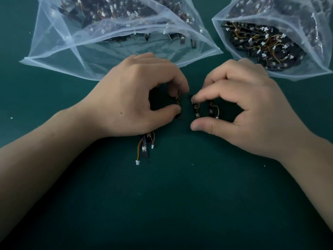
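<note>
The green mat [180,204] fills the near part of the view. The left forearm [45,159] and right forearm [306,159] come in across it from the bottom corners, both cut off by the frame edge.

A near strip [145,148], a small black circuit piece with thin wires and white plugs, lies on the mat. Its far end is hidden under the heel of the left hand [137,98].

That hand is curled, with thumb and forefinger pinching a left strip [178,102]. The fingertips cover most of it, so only a dark sliver shows.

Just beside it, the right hand [243,109] arches over the mat, its forefinger on the far end of a middle strip [195,109] and its thumb at the near end, pinching it lengthwise. The forefinger is blurred.

A right strip [211,110] lies under the arch of that hand, and whether anything touches it cannot be made out.

Farther off lie two clear bags with open mouths. The left bag [54,51] is cut off at the top, its many black pieces clouded by the plastic. The right bag [243,56] runs off the top and right edges.
</note>
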`<state>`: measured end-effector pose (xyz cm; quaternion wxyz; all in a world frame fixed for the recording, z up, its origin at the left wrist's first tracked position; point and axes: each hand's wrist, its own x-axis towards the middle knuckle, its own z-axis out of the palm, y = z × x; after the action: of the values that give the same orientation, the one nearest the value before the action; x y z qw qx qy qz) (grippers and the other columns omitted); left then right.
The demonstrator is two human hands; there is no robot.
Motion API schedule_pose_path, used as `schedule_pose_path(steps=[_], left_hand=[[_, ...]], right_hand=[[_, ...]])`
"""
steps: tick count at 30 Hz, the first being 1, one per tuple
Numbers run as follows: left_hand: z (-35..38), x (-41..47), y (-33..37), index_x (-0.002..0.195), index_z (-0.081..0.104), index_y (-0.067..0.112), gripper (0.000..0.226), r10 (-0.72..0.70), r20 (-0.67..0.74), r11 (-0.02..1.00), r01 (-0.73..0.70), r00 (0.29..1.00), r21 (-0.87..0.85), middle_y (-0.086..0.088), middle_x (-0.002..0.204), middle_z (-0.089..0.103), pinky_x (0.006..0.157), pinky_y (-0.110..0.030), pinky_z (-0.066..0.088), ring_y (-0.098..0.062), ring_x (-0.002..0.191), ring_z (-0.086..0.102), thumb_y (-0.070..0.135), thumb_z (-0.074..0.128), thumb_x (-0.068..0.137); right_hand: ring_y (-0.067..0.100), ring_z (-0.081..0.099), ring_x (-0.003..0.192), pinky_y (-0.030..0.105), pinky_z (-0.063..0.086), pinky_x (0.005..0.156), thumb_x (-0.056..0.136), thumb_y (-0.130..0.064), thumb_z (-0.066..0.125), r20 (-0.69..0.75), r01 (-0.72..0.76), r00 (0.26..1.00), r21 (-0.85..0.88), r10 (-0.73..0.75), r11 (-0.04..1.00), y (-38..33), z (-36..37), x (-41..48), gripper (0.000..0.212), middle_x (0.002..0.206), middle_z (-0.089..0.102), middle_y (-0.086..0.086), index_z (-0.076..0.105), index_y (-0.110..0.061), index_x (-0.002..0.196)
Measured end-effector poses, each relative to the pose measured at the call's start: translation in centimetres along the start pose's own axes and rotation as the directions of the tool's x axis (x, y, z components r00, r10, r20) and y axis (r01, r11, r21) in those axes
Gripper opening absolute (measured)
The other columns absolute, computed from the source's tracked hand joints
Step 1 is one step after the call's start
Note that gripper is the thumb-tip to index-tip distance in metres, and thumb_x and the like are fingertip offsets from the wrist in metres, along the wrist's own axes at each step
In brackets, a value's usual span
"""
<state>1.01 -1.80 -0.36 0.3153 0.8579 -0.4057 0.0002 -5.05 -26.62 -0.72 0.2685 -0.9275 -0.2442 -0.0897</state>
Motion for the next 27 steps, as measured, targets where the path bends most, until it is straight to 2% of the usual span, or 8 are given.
schedule_pose_path(steps=[4, 8, 11, 17, 23, 27], left_hand=[[0.0, 0.0, -0.1, 0.105, 0.073, 0.017, 0.023, -0.007, -0.004, 1.0, 0.006, 1.0, -0.023, 0.009, 0.09, 0.064, 0.085, -0.022, 0.041, -0.006, 0.087, 0.057, 0.03, 0.077, 0.087], [0.1, -0.1, -0.1, 0.097, 0.076, 0.019, 0.017, 0.013, 0.018, 1.0, -0.013, 1.0, -0.02, 0.006, 0.095, 0.068, 0.089, -0.041, 0.049, -0.019, 0.091, 0.062, 0.035, 0.077, 0.089], [0.1, -0.1, -0.1, 0.096, 0.077, 0.021, 0.016, 0.022, 0.024, 0.999, -0.022, 0.999, -0.029, 0.006, 0.098, 0.068, 0.089, -0.046, 0.05, -0.021, 0.093, 0.062, 0.035, 0.078, 0.09], [0.4, -0.1, -0.2, 0.096, 0.078, 0.021, 0.018, 0.03, 0.028, 0.999, -0.03, 0.999, -0.012, 0.006, 0.099, 0.068, 0.091, -0.042, 0.049, -0.02, 0.091, 0.06, 0.038, 0.078, 0.091], [0.6, -0.1, -0.2, 0.097, 0.078, 0.022, 0.021, 0.026, 0.014, 1.0, -0.026, 1.0, -0.002, 0.007, 0.099, 0.068, 0.09, -0.046, 0.05, -0.022, 0.092, 0.061, 0.043, 0.077, 0.093], [0.5, -0.1, -0.3, 0.099, 0.078, 0.025, 0.021, 0.05, 0.041, 0.999, -0.05, 0.998, -0.016, 0.01, 0.1, 0.066, 0.09, -0.043, 0.049, -0.019, 0.092, 0.059, 0.045, 0.078, 0.093]], right_hand=[[0.019, 0.059, 0.099, 0.043, 0.045, 0.098, 0.092, -0.051, 0.071, -0.009, -0.073, 0.997, 0.034, 0.074, 0.997, 1.1, -1.3, -0.2, 0.035, 0.102, 0.064, -0.004, 0.07, -0.019, 0.105], [0.015, 0.055, 0.097, 0.03, 0.043, 0.093, 0.085, -0.06, 0.071, 0.096, -0.12, 0.989, 0.026, 0.117, 0.992, 2.1, -1.9, -0.2, 0.042, 0.101, 0.061, -0.007, 0.072, -0.022, 0.105], [0.014, 0.053, 0.097, 0.026, 0.04, 0.092, 0.083, -0.062, 0.071, 0.115, -0.11, 0.988, 0.024, 0.106, 0.994, 2.1, -1.8, -0.1, 0.042, 0.102, 0.06, -0.007, 0.073, -0.026, 0.106], [0.018, 0.055, 0.097, 0.033, 0.042, 0.093, 0.085, -0.06, 0.073, 0.113, -0.082, 0.99, 0.02, 0.079, 0.996, 1.9, -1.4, -0.1, 0.041, 0.102, 0.061, -0.005, 0.076, -0.027, 0.109], [0.018, 0.055, 0.095, 0.033, 0.043, 0.09, 0.086, -0.06, 0.073, 0.09, -0.085, 0.992, 0.007, 0.084, 0.996, 1.6, -1.2, -0.1, 0.042, 0.099, 0.061, -0.005, 0.076, -0.025, 0.109], [0.021, 0.057, 0.095, 0.04, 0.047, 0.09, 0.087, -0.056, 0.074, 0.109, -0.058, 0.992, 0.016, 0.056, 0.998, 1.6, -1.3, -0.1, 0.04, 0.101, 0.062, -0.003, 0.076, -0.024, 0.111]])
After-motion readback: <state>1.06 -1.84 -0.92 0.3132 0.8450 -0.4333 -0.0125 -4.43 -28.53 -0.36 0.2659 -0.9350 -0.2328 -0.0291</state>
